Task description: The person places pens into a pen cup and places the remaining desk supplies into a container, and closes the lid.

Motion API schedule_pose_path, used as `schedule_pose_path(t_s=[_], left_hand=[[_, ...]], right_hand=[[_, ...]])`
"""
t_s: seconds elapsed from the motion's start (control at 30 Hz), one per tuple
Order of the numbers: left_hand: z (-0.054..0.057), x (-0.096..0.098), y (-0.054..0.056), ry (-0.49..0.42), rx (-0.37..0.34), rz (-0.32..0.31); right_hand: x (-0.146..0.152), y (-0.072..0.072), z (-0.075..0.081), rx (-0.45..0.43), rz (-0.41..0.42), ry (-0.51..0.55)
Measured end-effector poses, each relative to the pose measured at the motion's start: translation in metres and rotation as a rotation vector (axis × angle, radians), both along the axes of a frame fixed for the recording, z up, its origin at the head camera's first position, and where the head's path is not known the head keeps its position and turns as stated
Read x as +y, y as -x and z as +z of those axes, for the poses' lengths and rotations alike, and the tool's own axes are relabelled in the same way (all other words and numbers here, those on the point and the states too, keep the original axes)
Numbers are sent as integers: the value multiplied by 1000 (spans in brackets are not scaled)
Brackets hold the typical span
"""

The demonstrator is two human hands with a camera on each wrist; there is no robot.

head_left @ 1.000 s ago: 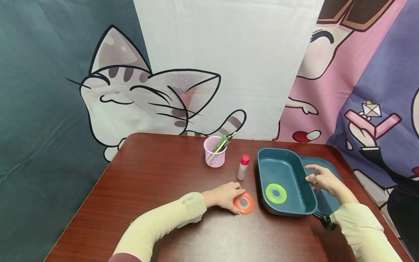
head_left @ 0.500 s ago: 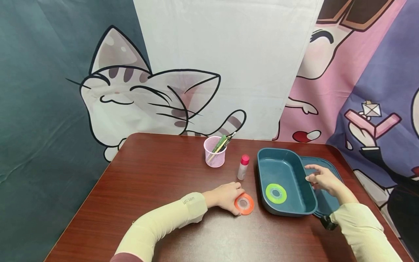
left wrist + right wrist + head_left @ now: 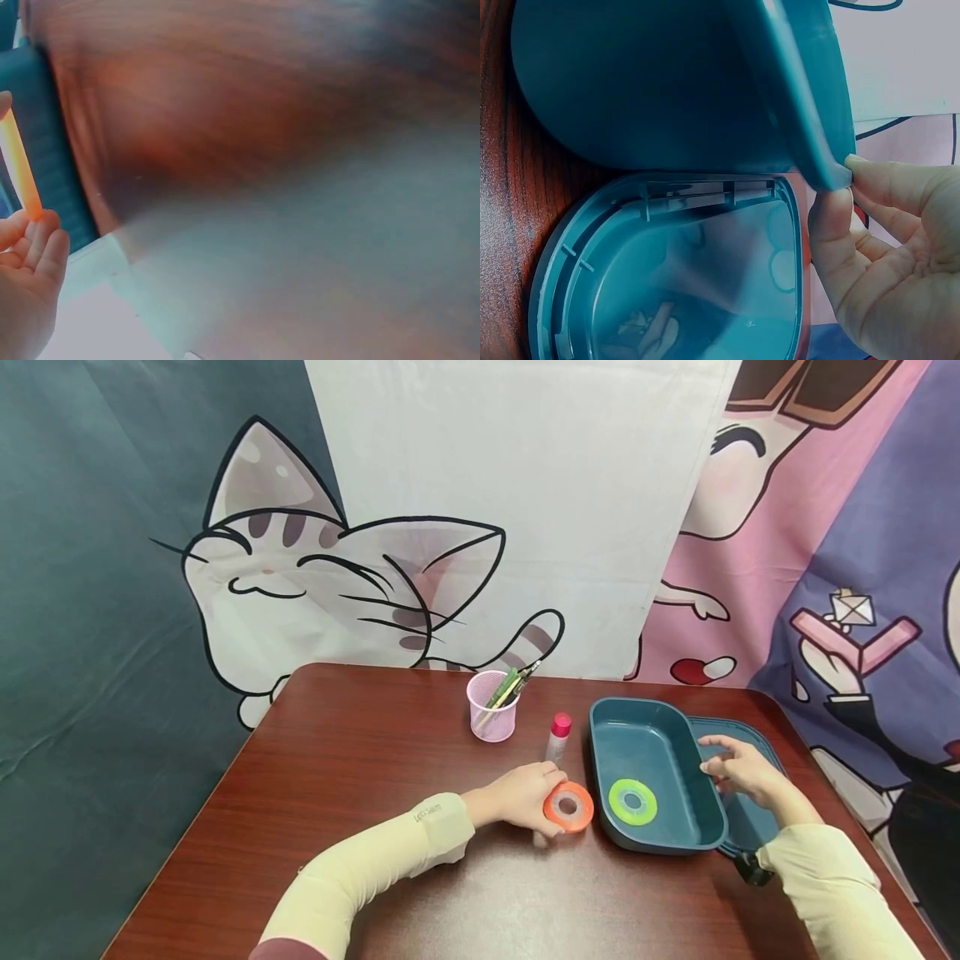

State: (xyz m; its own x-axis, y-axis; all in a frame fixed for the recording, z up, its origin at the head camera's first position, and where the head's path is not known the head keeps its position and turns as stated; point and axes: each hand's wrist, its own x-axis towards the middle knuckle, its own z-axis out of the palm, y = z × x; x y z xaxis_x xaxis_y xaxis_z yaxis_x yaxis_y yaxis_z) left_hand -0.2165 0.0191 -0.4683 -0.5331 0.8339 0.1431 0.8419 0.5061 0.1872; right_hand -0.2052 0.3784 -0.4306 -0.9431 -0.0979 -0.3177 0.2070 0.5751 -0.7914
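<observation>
My left hand pinches an orange tape roll just above the table, left of a teal box. In the left wrist view the orange tape roll appears edge-on between thumb and fingers of the left hand. A lime-green tape roll lies flat inside the box, near its front left. My right hand pinches the box's right rim, and the right wrist view shows the thumb and a finger of the right hand on either side of that rim.
The teal lid lies on the table, partly behind the box's right side. A glue stick with a pink cap stands left of the box. Farther back is a pink mesh cup with several pens and brushes. The brown table extends left.
My left hand has raised the orange tape roll off the table and shifted it slightly right and away, now partly covering the glue stick's base. The right hand stays on the rim.
</observation>
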Motion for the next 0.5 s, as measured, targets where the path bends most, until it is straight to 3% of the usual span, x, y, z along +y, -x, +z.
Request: schedule_pose_path(t_s=[0.3,0.5], left_hand=[[25,11,1,-164,-115,31],[29,23,0,-173,-70,56]], right_hand=[[1,1,-1,5,4,-2],[1,1,-1,2,2,0]])
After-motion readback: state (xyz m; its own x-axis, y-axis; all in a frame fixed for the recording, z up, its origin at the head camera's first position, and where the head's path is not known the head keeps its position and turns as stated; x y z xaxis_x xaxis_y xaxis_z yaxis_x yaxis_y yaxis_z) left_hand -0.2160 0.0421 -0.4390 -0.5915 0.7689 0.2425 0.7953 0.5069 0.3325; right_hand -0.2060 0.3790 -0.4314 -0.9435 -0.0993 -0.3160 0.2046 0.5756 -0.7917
